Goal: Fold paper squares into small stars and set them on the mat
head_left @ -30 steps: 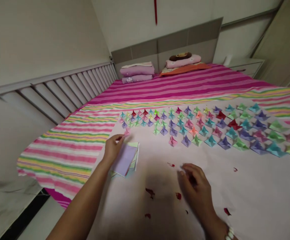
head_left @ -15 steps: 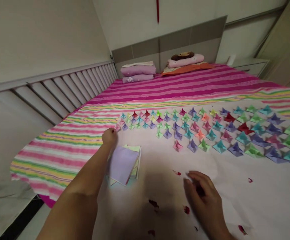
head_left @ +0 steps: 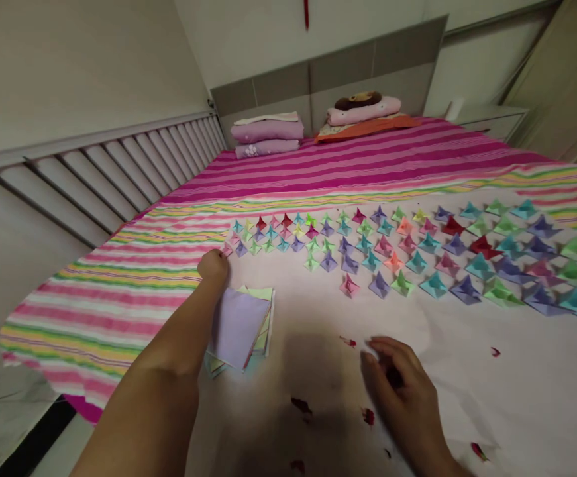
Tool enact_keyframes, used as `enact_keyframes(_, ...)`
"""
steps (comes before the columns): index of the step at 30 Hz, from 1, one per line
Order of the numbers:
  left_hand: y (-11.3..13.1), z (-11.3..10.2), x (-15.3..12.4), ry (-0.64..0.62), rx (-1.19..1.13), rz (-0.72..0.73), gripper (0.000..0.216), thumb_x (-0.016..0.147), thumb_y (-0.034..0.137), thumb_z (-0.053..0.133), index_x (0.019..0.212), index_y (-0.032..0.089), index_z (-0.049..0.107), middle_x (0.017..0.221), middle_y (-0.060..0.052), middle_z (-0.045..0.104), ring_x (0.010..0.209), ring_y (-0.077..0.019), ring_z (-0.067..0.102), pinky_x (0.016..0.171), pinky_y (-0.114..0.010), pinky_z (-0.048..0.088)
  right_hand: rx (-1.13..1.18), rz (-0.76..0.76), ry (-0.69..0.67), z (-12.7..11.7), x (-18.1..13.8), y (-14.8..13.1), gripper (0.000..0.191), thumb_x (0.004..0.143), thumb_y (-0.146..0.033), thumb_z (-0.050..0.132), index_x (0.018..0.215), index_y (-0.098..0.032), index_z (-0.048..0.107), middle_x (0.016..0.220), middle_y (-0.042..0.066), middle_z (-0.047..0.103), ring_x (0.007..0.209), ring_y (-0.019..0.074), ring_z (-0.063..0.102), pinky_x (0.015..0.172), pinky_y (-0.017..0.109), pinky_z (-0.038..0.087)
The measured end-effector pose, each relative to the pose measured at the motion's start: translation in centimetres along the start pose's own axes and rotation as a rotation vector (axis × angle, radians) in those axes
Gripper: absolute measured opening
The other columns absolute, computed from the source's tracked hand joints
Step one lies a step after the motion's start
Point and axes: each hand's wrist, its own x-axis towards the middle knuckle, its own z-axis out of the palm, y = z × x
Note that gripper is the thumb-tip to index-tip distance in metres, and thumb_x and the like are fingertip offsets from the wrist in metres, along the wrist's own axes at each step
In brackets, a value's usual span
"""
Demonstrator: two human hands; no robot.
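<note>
A bed (head_left: 367, 159) covered with a striped sheet fills the room, with a slatted rail (head_left: 119, 179) along its left side and folded bedding (head_left: 267, 136) at the headboard. A pale cloth (head_left: 467, 371) is spread over the near part, and rows of small folded paper shapes (head_left: 417, 252) in many colours are laid across it. The left hand (head_left: 212, 266) is stretched out to the left end of the rows, and a pink shape (head_left: 227, 250) is pinched at its fingertips, just beside the first pieces. A stack of paper squares (head_left: 241, 324), lilac on top, lies just beside the left forearm. The right hand (head_left: 402, 391) is rested on the cloth, fingers curled and loose, with nothing seen to be held. Red scraps (head_left: 302, 405) are scattered near it.
</note>
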Motion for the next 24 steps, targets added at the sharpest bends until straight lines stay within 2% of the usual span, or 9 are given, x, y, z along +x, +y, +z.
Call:
enact_keyframes(8,-0.5,-0.3,-0.4,-0.015,-0.072,0.011,0.035,0.082,0.029,0.054,0.114,0.019,0.062,0.108,-0.014,0.07,0.105,-0.0321,0.062,0.079,-0.039,0.046,0.003,0.003,0.005,0.0,0.0,-0.1,0.014,0.085,-0.031,0.058,0.096,-0.023,0.063,0.101,0.008,0.06,0.059,0.0141,0.053,0.053,0.031,0.048)
enact_keyframes(16,-1.9,-1.7,-2.0,0.029,-0.245,-0.014,0.034,0.081,0.027,0.055,0.111,0.017,0.063,0.104,-0.01,0.071,0.098,-0.0261,0.064,0.081,-0.035,0.048,0.01,0.012,0.011,0.0,0.1,-0.4,0.016,0.085,-0.033,0.058,0.095,-0.022,0.063,0.099,0.009,0.061,0.058,0.0147,0.052,0.051,0.031,0.047)
enact_keyframes(20,-2.4,-2.2,-5.2,-0.017,-0.37,0.063,0.033,0.081,0.03,0.055,0.108,0.014,0.065,0.103,-0.01,0.071,0.091,-0.02,0.067,0.081,-0.029,0.051,-0.009,-0.014,0.006,0.0,0.2,-0.3,0.015,0.085,-0.033,0.058,0.095,-0.022,0.062,0.098,0.009,0.06,0.06,0.0153,0.053,0.053,0.031,0.047)
enact_keyframes(24,-3.2,-2.5,-10.9,-0.053,-0.438,0.181,0.044,0.075,0.043,0.063,0.111,0.017,0.064,0.12,-0.011,0.064,0.112,-0.0231,0.059,0.094,-0.033,0.047,-0.013,-0.02,0.008,0.0,0.2,-0.1,0.015,0.085,-0.031,0.058,0.094,-0.021,0.063,0.098,0.009,0.06,0.06,0.0149,0.054,0.054,0.031,0.047)
